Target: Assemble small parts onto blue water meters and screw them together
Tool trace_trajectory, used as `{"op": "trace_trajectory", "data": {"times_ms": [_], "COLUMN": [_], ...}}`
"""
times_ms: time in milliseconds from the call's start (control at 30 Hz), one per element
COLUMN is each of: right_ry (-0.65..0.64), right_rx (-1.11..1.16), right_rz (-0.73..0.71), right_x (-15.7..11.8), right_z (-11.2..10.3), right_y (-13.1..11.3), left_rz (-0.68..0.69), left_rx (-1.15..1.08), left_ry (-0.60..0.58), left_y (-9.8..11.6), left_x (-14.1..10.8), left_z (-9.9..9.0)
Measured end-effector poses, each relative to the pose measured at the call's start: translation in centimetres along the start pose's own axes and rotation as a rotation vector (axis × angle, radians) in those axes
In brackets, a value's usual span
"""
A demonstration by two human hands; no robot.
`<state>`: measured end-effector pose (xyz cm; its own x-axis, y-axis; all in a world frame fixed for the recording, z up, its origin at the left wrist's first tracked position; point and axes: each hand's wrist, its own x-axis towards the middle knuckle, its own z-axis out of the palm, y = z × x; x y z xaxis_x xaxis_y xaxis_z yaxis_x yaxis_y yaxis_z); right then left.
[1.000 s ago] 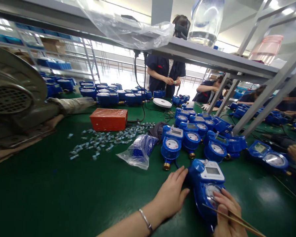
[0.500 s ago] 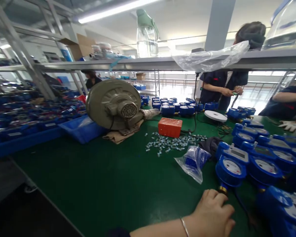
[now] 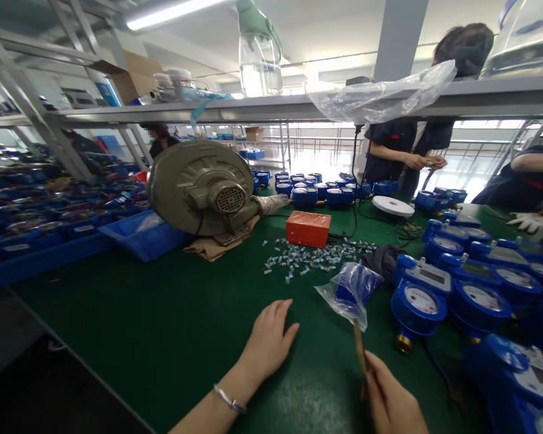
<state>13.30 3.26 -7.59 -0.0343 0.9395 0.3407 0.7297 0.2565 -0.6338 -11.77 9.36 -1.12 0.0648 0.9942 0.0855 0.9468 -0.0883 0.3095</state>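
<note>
My left hand, a silver bracelet at its wrist, is over the green tabletop, fingers stretched and thumb apart, holding nothing. At the lower right my right hand is closed on a thin brownish tool, blurred, its tip near the clear plastic bag with blue contents. To the right of that bag a blue meter with a round white dial and a brass end lies on the table. Small clear-and-blue pieces are scattered beyond my hands.
An orange box and a large blower stand farther back. More blue meters fill the right side; a blue bin is at the left. A shelf crosses above. A person's hands are behind the table.
My left hand has moved left, away from the brass end of the blue meter. My right hand has come into view with the thin tool. The view has shifted slightly.
</note>
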Motion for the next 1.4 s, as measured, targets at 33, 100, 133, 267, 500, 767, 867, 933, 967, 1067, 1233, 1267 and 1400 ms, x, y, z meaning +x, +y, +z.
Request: {"op": "trace_trajectory", "data": {"times_ms": [33,100,133,267,500,767,867,933,967,1067,1233,1267,1400], "right_ry": [-0.106,-0.228,-0.259,-0.300,-0.217,-0.127,-0.119,-0.096,-0.086,-0.078,-0.106,-0.109,-0.104], "right_rx": [0.023,0.007,-0.021,-0.106,-0.175,-0.227,-0.229,-0.238,-0.241,-0.231,-0.201,-0.202,-0.216], "right_rz": [-0.034,-0.051,-0.046,-0.084,-0.118,-0.070,-0.080,-0.076,-0.073,-0.078,-0.080,-0.076,-0.081], "right_x": [1.1,2.9,3.4,3.5,2.9,4.0,3.7,3.3,3.2,2.7,2.7,2.7,2.8], "right_z": [0.7,2.2,2.9,4.7,4.6,3.4,3.4,3.6,3.8,4.1,4.0,4.0,4.0], "right_y": [-0.7,-1.8,-2.1,-2.0,-1.2,-2.4,-2.2,-2.0,-1.9,-1.6,-1.3,-1.3,-1.3], "left_rz": [0.006,-0.033,-0.075,-0.251,-0.242,-0.140,-0.178,-0.216,-0.237,-0.320,-0.417,-0.406,-0.319], "left_rx": [0.005,0.030,0.048,0.117,0.148,0.206,0.201,0.188,0.179,0.161,0.130,0.120,0.089], "left_ry": [-0.014,-0.004,0.020,0.144,0.096,0.028,0.036,0.062,0.079,0.141,0.147,0.126,0.049], "left_y": [0.0,-0.9,-1.8,-7.5,-10.6,-8.6,-8.0,-8.0,-8.1,-8.9,-9.4,-9.2,-7.8], "left_x": [-0.8,-2.0,-2.0,1.6,9.4,11.7,12.0,11.7,11.3,9.9,8.4,8.5,9.3], "left_z": [0.1,0.0,-0.3,-2.2,-2.2,-1.3,-1.0,-1.1,-1.2,-2.0,-2.9,-2.9,-2.7]}}
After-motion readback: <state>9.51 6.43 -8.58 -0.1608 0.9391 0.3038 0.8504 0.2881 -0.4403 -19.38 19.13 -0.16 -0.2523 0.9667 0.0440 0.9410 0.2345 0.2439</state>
